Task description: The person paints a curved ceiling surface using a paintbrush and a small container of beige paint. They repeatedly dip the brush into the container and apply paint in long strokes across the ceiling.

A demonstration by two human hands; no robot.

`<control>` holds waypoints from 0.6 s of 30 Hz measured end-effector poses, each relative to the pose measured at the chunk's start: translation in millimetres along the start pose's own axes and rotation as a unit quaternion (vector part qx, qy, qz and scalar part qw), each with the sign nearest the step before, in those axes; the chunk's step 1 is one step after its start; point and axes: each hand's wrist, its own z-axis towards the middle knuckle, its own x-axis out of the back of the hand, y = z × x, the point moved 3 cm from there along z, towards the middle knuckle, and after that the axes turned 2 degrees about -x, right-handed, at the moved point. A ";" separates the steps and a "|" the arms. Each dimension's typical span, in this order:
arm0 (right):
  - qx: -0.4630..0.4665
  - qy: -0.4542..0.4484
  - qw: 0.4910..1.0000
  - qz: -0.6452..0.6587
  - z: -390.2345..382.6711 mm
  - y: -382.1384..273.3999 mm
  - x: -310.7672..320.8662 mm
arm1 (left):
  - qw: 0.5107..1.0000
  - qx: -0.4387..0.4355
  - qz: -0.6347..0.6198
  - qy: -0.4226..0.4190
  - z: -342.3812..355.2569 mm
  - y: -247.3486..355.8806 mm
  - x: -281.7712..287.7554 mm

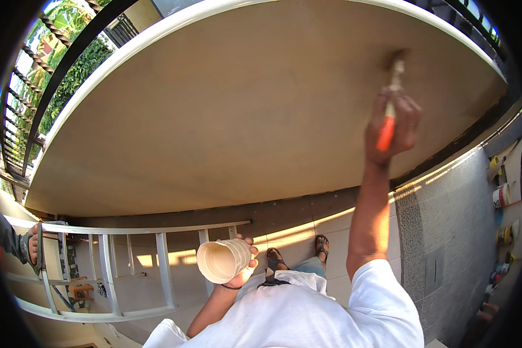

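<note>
The paintbrush (392, 98) is pressed bristles-up against the tan ceiling (243, 104), near its right edge, with a darker wet patch around the tip. The right hand (391, 130) is clenched around the brush's orange handle, arm stretched overhead. Well below the ceiling, the left hand (240, 261) grasps a cream plastic cup (223, 261), tipped on its side with its mouth facing left. Further below and left, another person's hand (33, 243) grips a metal ladder (110, 272). Far below the ceiling's right edge, paint cans (500, 197) line the floor by a wall. Risk: the tilted cup could spill its contents; an overloaded brush held overhead might drip.
</note>
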 end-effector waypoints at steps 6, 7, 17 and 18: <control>-0.017 -0.141 0.944 0.297 -70.2 -188.1 -18.3 | 1.000 -0.017 0.011 0.018 -21.0 16.6 5.6; -0.020 -0.148 0.931 0.332 -71.7 -200.2 -20.1 | 0.999 -0.021 0.015 0.020 -24.6 20.1 6.4; -0.328 -0.067 0.886 0.321 -69.5 16.6 7.4 | 1.000 -0.004 0.011 0.021 -38.1 24.7 -0.6; -0.241 -0.067 0.947 0.201 -61.1 42.3 23.8 | 1.000 -0.004 0.007 0.022 -37.9 22.9 -0.5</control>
